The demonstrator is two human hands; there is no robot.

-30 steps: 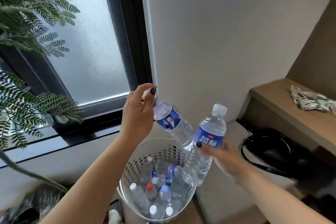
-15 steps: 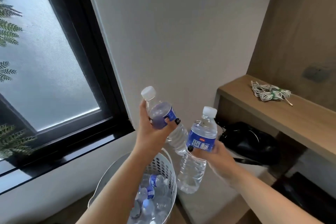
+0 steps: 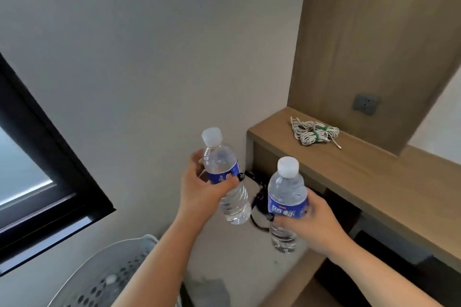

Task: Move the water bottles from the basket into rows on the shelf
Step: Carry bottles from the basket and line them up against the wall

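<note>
Presently both hands, left hand (image 3: 199, 192) and right hand (image 3: 314, 224), are clamped on upright clear blue-labelled plastic water bottles, left bottle (image 3: 225, 177) and right bottle (image 3: 287, 197); the light wooden shelf (image 3: 349, 169) lies up-right, nearer the right hand.

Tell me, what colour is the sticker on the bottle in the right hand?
Blue with white writing, on the bottle in the right hand; head view.

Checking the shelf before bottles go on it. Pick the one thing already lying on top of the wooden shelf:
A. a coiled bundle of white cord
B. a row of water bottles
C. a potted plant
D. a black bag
A: the bundle of white cord, tied with green bands, lies on the wooden shelf; both bottles are in the hands, left bottle in the left hand, right bottle in the right hand.
</note>
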